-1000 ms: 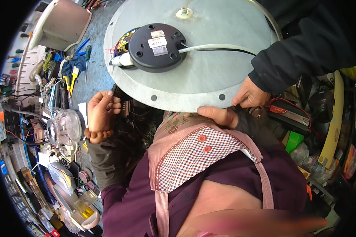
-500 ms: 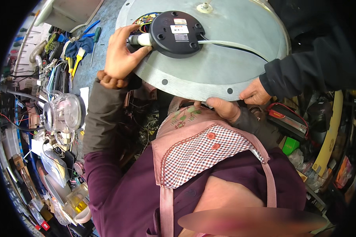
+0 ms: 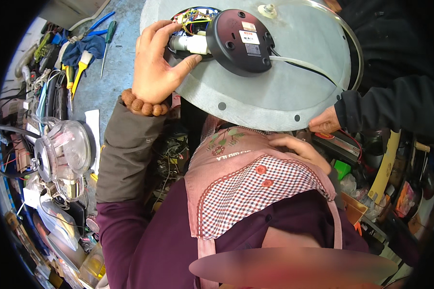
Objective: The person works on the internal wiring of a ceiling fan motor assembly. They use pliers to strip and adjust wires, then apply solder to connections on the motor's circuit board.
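Caught a big change in the last second: gone from a curled pose below the rim to reaching over it with the left hand (image 3: pixel 154 67), now at the wiring side of the black round housing (image 3: pixel 243 43). Spread there in a half-open C, fingers on the far side and thumb on the near side of the white-and-grey connector (image 3: pixel 196 45); cannot tell whether gripping it or only framing it. Find the housing on the left part of the grey metal disc (image 3: pixel 284 91), looking more side-on than a second ago, with coloured wires (image 3: pixel 197 21) exposed beyond the connector and a pale cable (image 3: pixel 304 68) running off to the right. Changed also at the right hand (image 3: pixel 301 150): off the rim after resting a thumb there, now low against the pink apron (image 3: pixel 241 149), fingers loosely bent; cannot make out anything held, undersides hidden. Still see a co-worker's hand (image 3: pixel 327 121) at the disc's near-right edge. Judged as support left mostly to that side, with the work centred on connector and wires. Lying apart on the blue bench (image 3: pixel 125 33): screwdriver (image 3: pixel 110 32), brush (image 3: pixel 83 62), blue cloth (image 3: pixel 72 54).
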Demonstrator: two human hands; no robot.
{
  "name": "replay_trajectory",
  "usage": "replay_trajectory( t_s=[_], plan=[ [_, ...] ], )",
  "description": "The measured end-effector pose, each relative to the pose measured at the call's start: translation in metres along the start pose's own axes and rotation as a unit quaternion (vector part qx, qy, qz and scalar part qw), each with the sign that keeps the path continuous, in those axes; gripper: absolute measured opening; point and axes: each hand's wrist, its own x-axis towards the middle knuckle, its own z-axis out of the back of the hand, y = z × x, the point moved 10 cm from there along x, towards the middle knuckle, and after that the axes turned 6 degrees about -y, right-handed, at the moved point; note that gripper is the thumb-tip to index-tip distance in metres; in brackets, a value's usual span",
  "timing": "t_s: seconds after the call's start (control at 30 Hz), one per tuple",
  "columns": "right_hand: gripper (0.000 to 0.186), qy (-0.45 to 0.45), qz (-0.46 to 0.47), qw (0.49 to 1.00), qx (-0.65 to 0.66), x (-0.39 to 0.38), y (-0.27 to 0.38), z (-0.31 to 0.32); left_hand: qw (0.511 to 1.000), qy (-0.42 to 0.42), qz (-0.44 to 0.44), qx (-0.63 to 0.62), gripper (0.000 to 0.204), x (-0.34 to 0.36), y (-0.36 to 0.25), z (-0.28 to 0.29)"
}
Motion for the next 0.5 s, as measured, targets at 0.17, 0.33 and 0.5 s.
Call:
replay_trajectory(
  t_s=[0.17, 0.33, 0.5],
  plan=[
    [0.053, -0.024, 0.188, 0.975, 0.116, -0.015, 0.102, 0.028, 1.000, 0.006, -0.003, -0.031, 0.053, 0.002, 0.007, -0.006],
    [0.064, -0.364, 0.351, 0.797, -0.331, 0.043, 0.187, 0.040, 0.999, -0.002, -0.004, -0.051, 0.048, 0.003, 0.007, 0.001],
    [0.070, -0.399, 0.332, 0.708, -0.479, 0.092, 0.190, 0.007, 0.999, 0.003, -0.021, -0.046, 0.042, 0.005, 0.003, 0.009]
  ],
)
